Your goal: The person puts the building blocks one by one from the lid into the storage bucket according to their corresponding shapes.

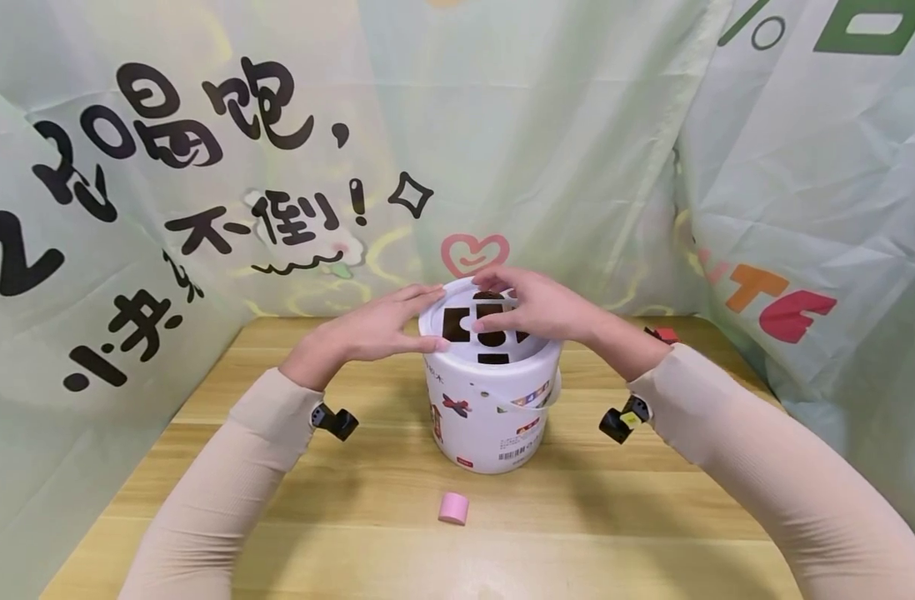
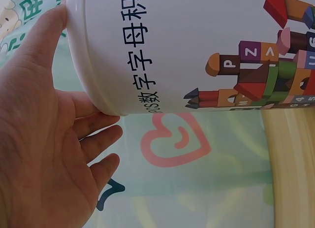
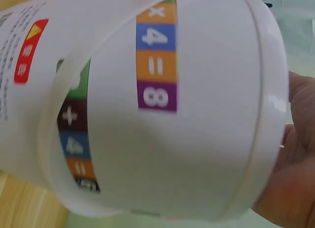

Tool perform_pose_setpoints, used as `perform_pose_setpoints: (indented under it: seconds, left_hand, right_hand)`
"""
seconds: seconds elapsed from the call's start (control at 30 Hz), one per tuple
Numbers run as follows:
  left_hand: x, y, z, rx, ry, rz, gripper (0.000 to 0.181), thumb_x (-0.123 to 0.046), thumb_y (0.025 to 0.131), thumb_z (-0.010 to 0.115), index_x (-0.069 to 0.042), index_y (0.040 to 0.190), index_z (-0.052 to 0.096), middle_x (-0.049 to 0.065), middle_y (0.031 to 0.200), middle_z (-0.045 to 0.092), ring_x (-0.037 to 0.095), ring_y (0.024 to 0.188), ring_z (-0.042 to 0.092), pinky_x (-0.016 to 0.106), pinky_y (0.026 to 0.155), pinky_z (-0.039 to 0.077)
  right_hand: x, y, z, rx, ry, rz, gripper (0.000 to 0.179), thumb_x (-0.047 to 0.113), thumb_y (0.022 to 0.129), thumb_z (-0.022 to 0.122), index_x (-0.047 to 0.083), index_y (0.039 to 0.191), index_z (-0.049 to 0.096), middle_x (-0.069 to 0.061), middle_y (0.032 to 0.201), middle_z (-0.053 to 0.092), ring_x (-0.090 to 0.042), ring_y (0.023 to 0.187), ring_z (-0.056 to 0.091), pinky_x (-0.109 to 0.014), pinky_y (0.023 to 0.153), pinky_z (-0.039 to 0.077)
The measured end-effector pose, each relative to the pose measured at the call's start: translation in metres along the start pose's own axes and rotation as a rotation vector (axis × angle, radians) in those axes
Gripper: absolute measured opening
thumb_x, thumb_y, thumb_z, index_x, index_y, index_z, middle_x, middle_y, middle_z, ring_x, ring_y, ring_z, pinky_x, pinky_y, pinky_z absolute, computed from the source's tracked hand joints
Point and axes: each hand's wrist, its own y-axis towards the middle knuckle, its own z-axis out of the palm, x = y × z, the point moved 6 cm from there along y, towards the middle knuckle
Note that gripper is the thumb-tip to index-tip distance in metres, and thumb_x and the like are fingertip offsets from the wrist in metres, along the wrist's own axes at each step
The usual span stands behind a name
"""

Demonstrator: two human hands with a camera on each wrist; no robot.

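One left hand [image 1: 375, 325], fingers extended, rests against one white building-block bucket [image 1: 487, 425] on one wooden table [image 1: 375, 533], behind one pink cylinder block [image 1: 453, 508]; one right hand [image 1: 551, 308], loosely bent, released, is over one shape-sorter lid [image 1: 467, 351].

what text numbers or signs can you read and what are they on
"数字字母积" - bucket
"P" - brown printed block
"Z" - purple printed block
"× 4 = 8" - bucket
"+ 4 =" - bucket
"喝饱," - backdrop
"不倒!" - backdrop
"小快" - backdrop
"TE" - backdrop
Warning triangle - red label
Too small, blurred or cut off: bucket's fine print, other block letters, red label's characters, other backdrop lettering
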Motion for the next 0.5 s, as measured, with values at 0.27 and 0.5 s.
perform_pose_setpoints:
  seconds: [0.27, 0.5]
  left_hand:
    - [0.0, -0.001, -0.001, 0.003, -0.011, -0.018, 0.096, -0.077, 0.083, 0.051, -0.021, 0.157, 0.025, 0.0, 0.161, 0.021, 0.023, 0.145, 0.022, 0.051, 0.114, 0.025]
    - [-0.001, -0.001, -0.001, 0.002, -0.012, -0.015, 0.096, -0.076, 0.084, 0.052, -0.02, 0.157, 0.025, 0.0, 0.161, 0.02, 0.022, 0.146, 0.02, 0.05, 0.114, 0.024]
  right_hand:
    - [-0.018, -0.017, -0.018, -0.035, 0.004, 0.048, 0.064, 0.034, 0.085, 0.076, 0.008, 0.138, 0.051, -0.011, 0.137, 0.053, -0.03, 0.127, 0.048, -0.051, 0.105, 0.039]
    - [-0.035, -0.036, -0.037, -0.075, 0.012, 0.042, 0.062, 0.038, 0.088, 0.074, 0.007, 0.138, 0.052, -0.011, 0.138, 0.053, -0.03, 0.129, 0.046, -0.052, 0.107, 0.036]
